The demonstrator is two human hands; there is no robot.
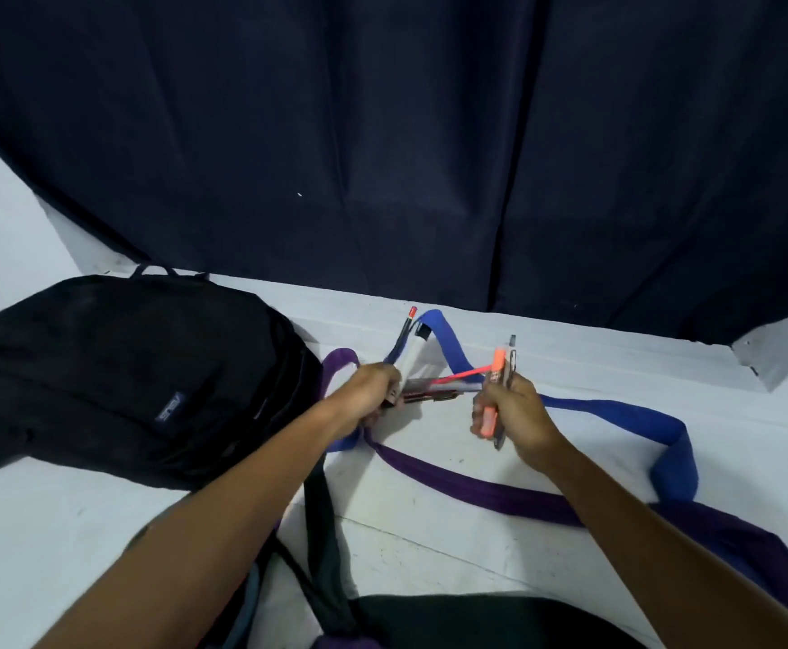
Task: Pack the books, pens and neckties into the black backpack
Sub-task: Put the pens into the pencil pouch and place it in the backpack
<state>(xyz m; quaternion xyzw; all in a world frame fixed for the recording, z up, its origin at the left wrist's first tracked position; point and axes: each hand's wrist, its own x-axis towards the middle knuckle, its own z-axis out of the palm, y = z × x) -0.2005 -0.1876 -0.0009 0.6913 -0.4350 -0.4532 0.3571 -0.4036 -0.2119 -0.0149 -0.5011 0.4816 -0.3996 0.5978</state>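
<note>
Orange highlighter [491, 395] plus dark pens: right hand [516, 412] is gripping them | left hand [373, 391] is clutching more pens [406, 351] | probably bundling for one drop into black backpack [139, 381] at worktop's left edge

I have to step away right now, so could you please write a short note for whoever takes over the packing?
Left hand: grips a bunch of pens, tips up.
Right hand: grips an orange highlighter and a dark pen.
Black backpack: lies on the white surface to the left; I cannot tell whether it is unzipped.
Blue necktie and purple necktie: loose on the surface, unpacked.
Books: none in view.
Done: pens gathered.
Left: put the pens and both neckties in the backpack, find the books.
</note>
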